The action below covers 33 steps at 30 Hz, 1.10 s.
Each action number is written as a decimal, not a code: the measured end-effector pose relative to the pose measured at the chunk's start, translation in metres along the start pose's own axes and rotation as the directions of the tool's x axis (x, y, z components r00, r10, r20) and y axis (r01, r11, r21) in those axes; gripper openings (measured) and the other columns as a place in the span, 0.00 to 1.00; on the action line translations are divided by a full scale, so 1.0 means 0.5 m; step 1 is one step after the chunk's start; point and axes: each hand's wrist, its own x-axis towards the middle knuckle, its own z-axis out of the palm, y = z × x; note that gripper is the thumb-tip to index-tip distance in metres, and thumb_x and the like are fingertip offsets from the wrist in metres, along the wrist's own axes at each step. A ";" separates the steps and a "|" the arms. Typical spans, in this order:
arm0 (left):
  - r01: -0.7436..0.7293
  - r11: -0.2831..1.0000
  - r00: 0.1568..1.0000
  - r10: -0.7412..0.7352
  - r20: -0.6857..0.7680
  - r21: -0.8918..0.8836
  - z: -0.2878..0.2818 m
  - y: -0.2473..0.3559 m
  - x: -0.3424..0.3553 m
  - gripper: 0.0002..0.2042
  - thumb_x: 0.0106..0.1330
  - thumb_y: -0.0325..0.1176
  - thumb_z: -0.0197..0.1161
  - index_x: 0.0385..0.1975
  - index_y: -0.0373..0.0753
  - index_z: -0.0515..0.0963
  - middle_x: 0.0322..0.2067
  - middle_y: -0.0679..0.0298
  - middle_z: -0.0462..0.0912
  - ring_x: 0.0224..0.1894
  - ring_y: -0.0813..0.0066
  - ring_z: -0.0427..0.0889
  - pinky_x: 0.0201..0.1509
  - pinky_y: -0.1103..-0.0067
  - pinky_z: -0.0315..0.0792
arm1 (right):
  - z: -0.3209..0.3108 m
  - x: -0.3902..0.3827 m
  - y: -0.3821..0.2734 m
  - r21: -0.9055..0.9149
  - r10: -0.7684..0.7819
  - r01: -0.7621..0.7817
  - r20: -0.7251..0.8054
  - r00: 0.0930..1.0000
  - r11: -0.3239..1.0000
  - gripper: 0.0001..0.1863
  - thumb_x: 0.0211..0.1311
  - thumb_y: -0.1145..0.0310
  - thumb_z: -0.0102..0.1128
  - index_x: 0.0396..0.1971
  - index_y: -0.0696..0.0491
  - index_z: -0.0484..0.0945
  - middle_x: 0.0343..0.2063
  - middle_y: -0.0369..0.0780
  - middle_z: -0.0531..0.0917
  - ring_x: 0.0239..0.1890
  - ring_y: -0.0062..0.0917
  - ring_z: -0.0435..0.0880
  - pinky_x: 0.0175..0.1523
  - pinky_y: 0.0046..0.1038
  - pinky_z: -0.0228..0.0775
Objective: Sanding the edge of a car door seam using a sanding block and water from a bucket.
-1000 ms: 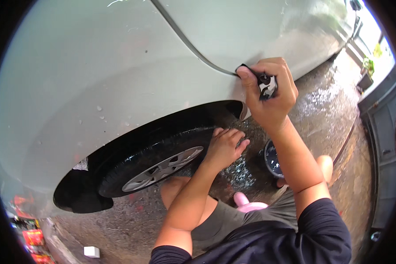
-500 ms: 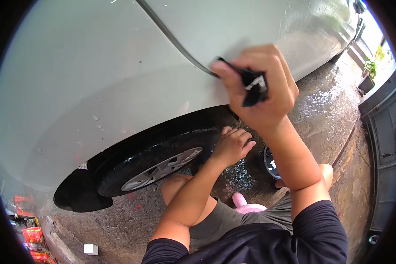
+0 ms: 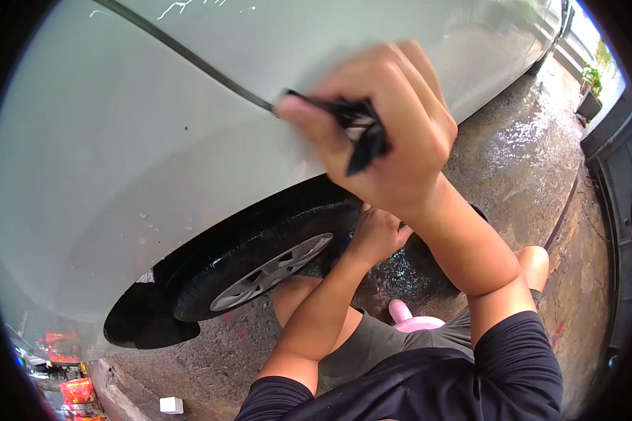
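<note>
My right hand (image 3: 393, 126) is closed round a crumpled black piece with a pale patch (image 3: 365, 137), held at the silver-grey car panel (image 3: 154, 91). It looks like cloth, but motion blur leaves its kind unclear. The thumb lies by the lower end of the dark seam (image 3: 189, 59). Below, my left hand (image 3: 379, 235) rests at the edge of the black tyre (image 3: 260, 238), its thumb held apart. Its fingertips are partly hidden in the shadow of the wheel arch, and nothing shows in its grip. Water drops (image 3: 146, 217) cling to the panel above the wheel.
Suds and water lie on the wet concrete floor (image 3: 512, 168). A pink seat (image 3: 418, 324) is beneath me. There is a small white box (image 3: 171, 405) at lower left, near red packets (image 3: 77, 391). A potted plant (image 3: 590, 98) and dark metal gate (image 3: 614, 189) stand right.
The view has tilted with my head. My right hand shows farther left with the black piece still in it. Its forearm now mostly covers the dark bucket. My left hand stays by the tyre.
</note>
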 end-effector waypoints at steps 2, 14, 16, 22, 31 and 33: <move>-0.003 0.999 1.000 0.003 0.006 0.047 0.000 -0.010 -0.009 0.11 0.67 0.39 0.72 0.43 0.41 0.85 0.41 0.58 0.89 0.47 0.58 0.86 0.59 0.60 0.69 | 0.024 0.018 0.001 0.086 -0.049 0.056 -0.079 0.996 0.995 0.15 0.51 0.72 0.85 0.27 0.56 0.81 0.22 0.38 0.81 0.25 0.28 0.78 0.32 0.27 0.69; -0.049 0.987 0.998 0.040 0.058 0.155 -0.033 0.022 -0.012 0.11 0.67 0.37 0.70 0.46 0.42 0.83 0.44 0.61 0.87 0.51 0.62 0.85 0.60 0.63 0.67 | 0.001 -0.006 0.002 0.038 0.086 -0.086 0.010 0.996 0.996 0.15 0.52 0.74 0.84 0.28 0.56 0.80 0.22 0.38 0.79 0.24 0.27 0.76 0.32 0.26 0.68; -0.049 0.989 0.999 0.051 -0.008 0.137 -0.024 0.016 -0.020 0.11 0.67 0.35 0.69 0.46 0.42 0.83 0.44 0.60 0.87 0.52 0.60 0.85 0.63 0.62 0.66 | 0.027 -0.004 -0.008 0.072 0.138 -0.133 -0.078 0.987 0.989 0.15 0.52 0.64 0.82 0.25 0.48 0.78 0.22 0.34 0.78 0.27 0.32 0.77 0.35 0.34 0.62; -0.042 0.989 0.998 0.047 -0.037 0.144 -0.040 0.028 -0.029 0.10 0.67 0.33 0.70 0.45 0.40 0.83 0.44 0.59 0.86 0.50 0.58 0.84 0.60 0.62 0.70 | -0.001 -0.041 0.009 0.048 0.186 -0.184 -0.043 0.982 0.982 0.15 0.55 0.61 0.80 0.26 0.47 0.78 0.23 0.33 0.78 0.29 0.31 0.77 0.37 0.34 0.62; -0.261 0.723 0.916 0.394 -0.071 0.640 -0.260 0.175 -0.027 0.25 0.68 0.42 0.71 0.62 0.38 0.81 0.65 0.54 0.81 0.70 0.46 0.76 0.78 0.50 0.59 | -0.111 -0.171 0.138 -0.089 0.253 -0.246 0.089 0.963 0.965 0.16 0.54 0.59 0.83 0.27 0.49 0.80 0.25 0.35 0.81 0.32 0.34 0.79 0.41 0.37 0.68; -0.106 0.437 0.948 0.316 -0.042 0.893 -0.332 0.241 -0.007 0.32 0.76 0.53 0.61 0.72 0.37 0.74 0.74 0.49 0.71 0.79 0.43 0.64 0.83 0.48 0.45 | -0.114 -0.170 0.140 -0.090 0.290 -0.282 0.099 0.952 0.955 0.17 0.54 0.59 0.83 0.27 0.49 0.80 0.25 0.35 0.81 0.32 0.34 0.79 0.41 0.38 0.68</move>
